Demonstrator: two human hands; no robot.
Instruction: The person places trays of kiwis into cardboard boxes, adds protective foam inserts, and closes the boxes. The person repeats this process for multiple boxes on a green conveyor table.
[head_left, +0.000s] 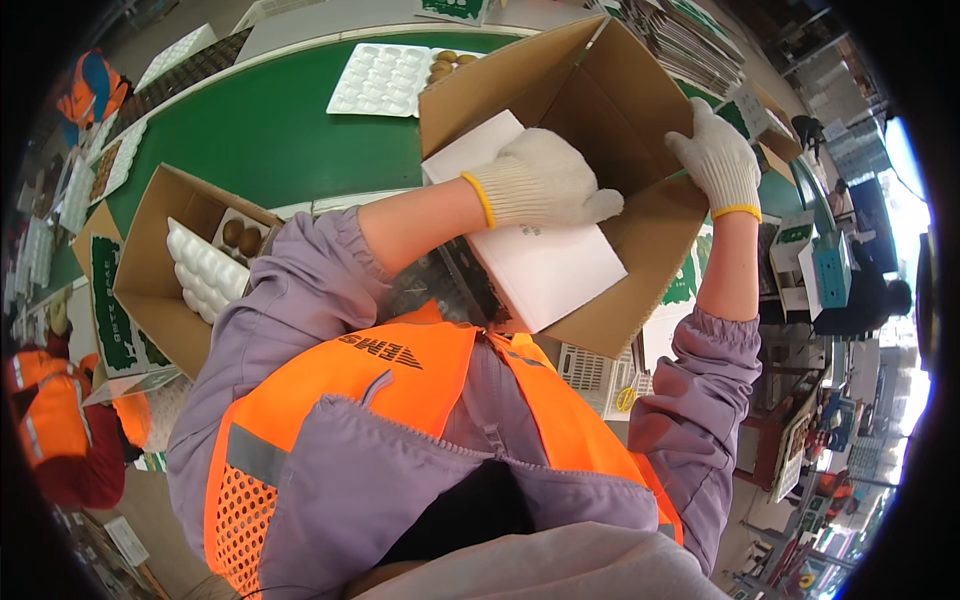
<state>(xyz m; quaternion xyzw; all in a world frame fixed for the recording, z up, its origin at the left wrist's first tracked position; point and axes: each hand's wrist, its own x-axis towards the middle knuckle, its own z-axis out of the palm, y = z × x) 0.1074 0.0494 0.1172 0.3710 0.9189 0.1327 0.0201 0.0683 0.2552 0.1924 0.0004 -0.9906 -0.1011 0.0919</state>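
A large open cardboard box (622, 97) is tilted in front of me, brown inside. One white panel (559, 274) faces up along its near left side. My left hand (544, 176), in a white knit glove with a yellow cuff, lies over this panel at the box opening. Its thumb points right, while the other fingers are hidden from view. My right hand (720, 157), gloved the same way, grips the box's right wall near a corner, thumb toward the inside.
A green work surface (285, 120) carries a white moulded tray (379, 79) beside some brown kiwi-like fruit (448, 64). At left, another open box (146, 277) holds a white tray (202, 270) and brown fruit. Flattened cartons (682, 49) are stacked behind. Co-workers in orange vests (56, 420) stand at left.
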